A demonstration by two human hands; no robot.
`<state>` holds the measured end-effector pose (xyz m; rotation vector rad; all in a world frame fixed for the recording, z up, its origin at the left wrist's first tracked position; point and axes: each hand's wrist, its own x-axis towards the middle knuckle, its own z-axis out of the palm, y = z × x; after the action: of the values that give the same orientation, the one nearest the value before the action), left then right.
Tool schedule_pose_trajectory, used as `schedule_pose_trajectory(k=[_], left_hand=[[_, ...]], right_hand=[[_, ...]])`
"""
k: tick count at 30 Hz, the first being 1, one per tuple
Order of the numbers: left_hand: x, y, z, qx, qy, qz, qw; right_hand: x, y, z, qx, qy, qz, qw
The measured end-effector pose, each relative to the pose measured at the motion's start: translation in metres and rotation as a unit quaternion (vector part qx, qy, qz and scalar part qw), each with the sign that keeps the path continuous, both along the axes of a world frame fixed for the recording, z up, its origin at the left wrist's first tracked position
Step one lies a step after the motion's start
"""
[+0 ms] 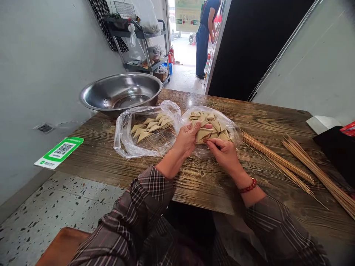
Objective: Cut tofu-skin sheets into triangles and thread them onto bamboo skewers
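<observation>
My left hand [186, 139] is closed on a folded beige tofu sheet [203, 136], thumb on top. My right hand [224, 152] pinches the lower edge of that same sheet; whether a skewer is between its fingertips cannot be made out. Just behind both hands, an open clear plastic bag [236, 130] holds a heap of folded tofu pieces [220, 123]. To the left lies another clear bag [122, 138], with several tofu triangles on skewers [145, 133] resting on it.
Loose bamboo skewers [280, 162] lie to the right, with another bundle [313, 159] beyond. A steel basin [97, 90] stands at the back left, near a green QR card [62, 150]. Past the wooden table [102, 166] are a shelf cart [144, 35] and a person [203, 40] in the doorway.
</observation>
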<state>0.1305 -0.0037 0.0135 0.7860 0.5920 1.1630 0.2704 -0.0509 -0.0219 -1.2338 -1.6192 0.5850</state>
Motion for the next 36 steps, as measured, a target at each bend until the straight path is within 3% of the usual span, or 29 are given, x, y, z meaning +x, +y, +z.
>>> schedule_pose_trajectory(k=[13, 19, 25, 29, 31, 33, 36], left_hand=[[0.007, -0.002, -0.007, -0.013, 0.001, -0.023, 1.0], [-0.001, 0.007, -0.008, -0.023, 0.026, -0.043, 0.998], [-0.013, 0.015, -0.002, 0.002, 0.099, 0.084, 0.992], [-0.013, 0.019, -0.006, 0.063, 0.158, 0.146, 0.974], [-0.014, 0.022, -0.011, 0.12, 0.224, 0.164, 0.953], [-0.015, 0.025, -0.017, 0.207, 0.338, 0.166, 0.903], [-0.018, 0.027, -0.022, 0.356, 0.533, 0.127, 0.757]], right_hand=[[0.001, 0.0, 0.004, -0.008, -0.024, -0.021, 0.999], [0.009, 0.001, 0.008, 0.001, -0.008, -0.026, 1.0], [0.031, 0.007, 0.013, 0.019, 0.05, -0.123, 0.991], [0.035, 0.009, 0.014, 0.021, 0.074, -0.142, 0.987], [0.034, 0.01, 0.014, 0.018, 0.073, -0.136, 0.988], [0.033, 0.01, 0.014, 0.017, 0.076, -0.131, 0.988], [0.032, 0.01, 0.013, 0.014, 0.086, -0.128, 0.988]])
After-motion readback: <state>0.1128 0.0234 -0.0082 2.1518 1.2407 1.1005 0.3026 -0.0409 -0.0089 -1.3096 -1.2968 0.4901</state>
